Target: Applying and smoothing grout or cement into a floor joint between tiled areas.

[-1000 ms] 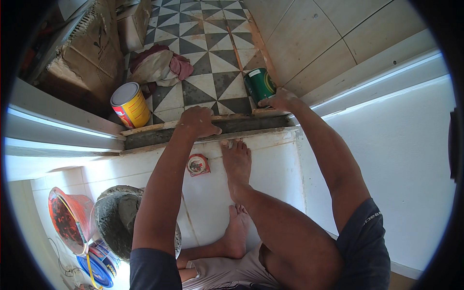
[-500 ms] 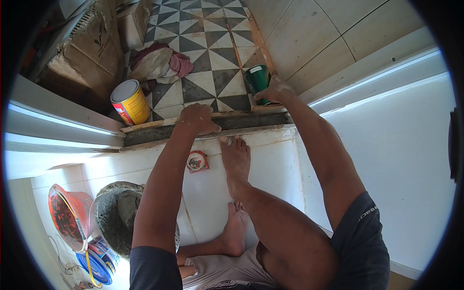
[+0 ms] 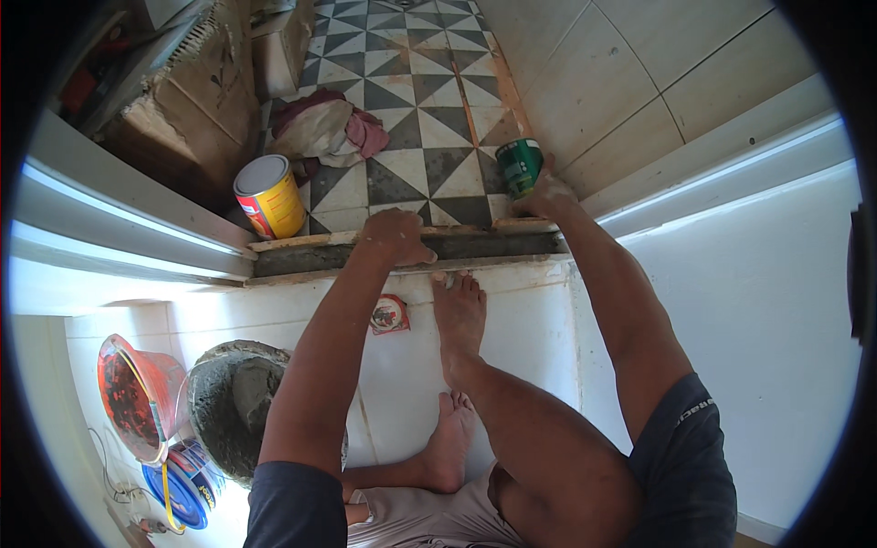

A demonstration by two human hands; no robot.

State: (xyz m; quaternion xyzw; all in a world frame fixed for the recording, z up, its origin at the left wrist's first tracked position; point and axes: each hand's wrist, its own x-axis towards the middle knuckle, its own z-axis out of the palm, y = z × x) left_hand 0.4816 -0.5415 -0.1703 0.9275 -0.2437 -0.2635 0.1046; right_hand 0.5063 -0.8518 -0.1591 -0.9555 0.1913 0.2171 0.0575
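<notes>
My right hand is wrapped round a green can at the far right end of the doorway threshold, close to the tiled wall. The can stands slightly tilted on the patterned floor side. My left hand leans on the threshold's edge with its thumb spread to the right and holds nothing; its other fingers are partly hidden. Grey mortar fills the channel between two narrow edge strips. On the white tiles nearer me lies a tape measure, red and white, left of my foot.
A yellow and red can and a crumpled cloth sit beyond the threshold, beside a torn cardboard box. At left stand a bucket of mortar, an orange bucket and a blue-lidded tub. Door frames flank both sides.
The green can has turned in my right hand, so another side of its label shows. The whole view has shifted slightly; my left hand stays on the threshold.
</notes>
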